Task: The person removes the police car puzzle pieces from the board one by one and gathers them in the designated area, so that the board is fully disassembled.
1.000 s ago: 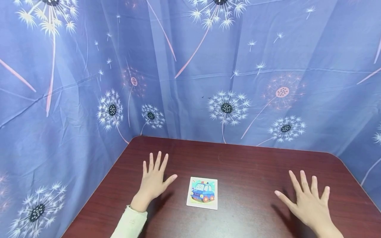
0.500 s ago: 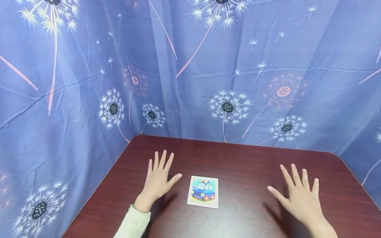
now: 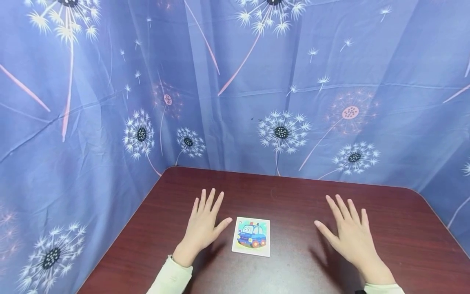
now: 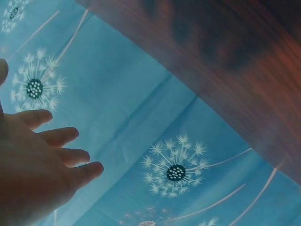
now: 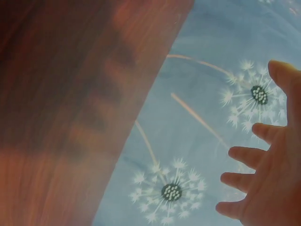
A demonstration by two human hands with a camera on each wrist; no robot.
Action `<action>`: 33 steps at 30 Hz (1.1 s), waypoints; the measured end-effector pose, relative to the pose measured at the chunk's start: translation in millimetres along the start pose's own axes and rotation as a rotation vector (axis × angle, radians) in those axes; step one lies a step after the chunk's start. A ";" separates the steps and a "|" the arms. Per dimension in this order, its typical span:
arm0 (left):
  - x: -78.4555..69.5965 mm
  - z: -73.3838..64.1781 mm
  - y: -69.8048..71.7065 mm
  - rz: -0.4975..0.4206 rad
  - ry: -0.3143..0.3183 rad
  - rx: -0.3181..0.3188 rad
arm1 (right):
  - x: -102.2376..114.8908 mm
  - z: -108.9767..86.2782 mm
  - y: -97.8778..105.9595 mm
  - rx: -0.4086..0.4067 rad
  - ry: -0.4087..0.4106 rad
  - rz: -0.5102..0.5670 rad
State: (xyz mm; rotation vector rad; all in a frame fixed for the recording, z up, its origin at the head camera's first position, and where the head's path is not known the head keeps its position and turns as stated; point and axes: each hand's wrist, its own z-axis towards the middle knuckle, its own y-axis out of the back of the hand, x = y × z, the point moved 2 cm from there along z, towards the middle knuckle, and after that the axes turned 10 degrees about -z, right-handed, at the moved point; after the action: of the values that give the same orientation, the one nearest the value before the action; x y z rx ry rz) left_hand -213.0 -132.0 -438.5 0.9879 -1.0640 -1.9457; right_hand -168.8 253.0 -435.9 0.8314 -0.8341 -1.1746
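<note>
A square picture puzzle or tile (image 3: 251, 237) with a white border and a blue cartoon car lies flat on the dark red wooden table (image 3: 286, 204). To its left, my left hand (image 3: 202, 228) hovers with fingers spread, its thumb tip close to the tile's left edge. My right hand (image 3: 350, 237) is farther off on the right, fingers straight and thumb pointing toward the tile. Shadows fall on the wood below both hands. In the left wrist view the left hand (image 4: 42, 165) shows extended fingers holding nothing; the right hand (image 5: 268, 160) looks the same in the right wrist view.
A blue curtain (image 3: 227, 122) printed with dandelions hangs behind the table and along its left side. The table's rounded far corners meet the cloth. Light-coloured sleeves (image 3: 170, 277) cover both wrists.
Both hands have moved inward toward the tile, the right one by more, and its sleeve cuff has come into view. The tile stays in place on the table.
</note>
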 end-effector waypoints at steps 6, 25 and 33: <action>-12.4 -0.7 -4.3 0.044 -0.059 -0.014 | 18.9 12.7 -3.2 -0.039 0.050 0.035; -43.9 -13.7 -20.3 -0.001 -0.182 0.106 | 63.4 44.0 -22.9 -0.018 0.149 0.228; -54.0 -21.5 -29.6 -0.063 -0.197 0.225 | 75.1 53.6 -35.0 0.045 0.148 0.351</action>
State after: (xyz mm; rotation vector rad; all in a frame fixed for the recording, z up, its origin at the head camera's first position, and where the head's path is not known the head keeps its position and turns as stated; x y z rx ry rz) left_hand -175.7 -81.9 -457.3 0.9725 -1.4036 -2.0394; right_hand -217.7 167.3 -434.1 0.7624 -0.8464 -0.7793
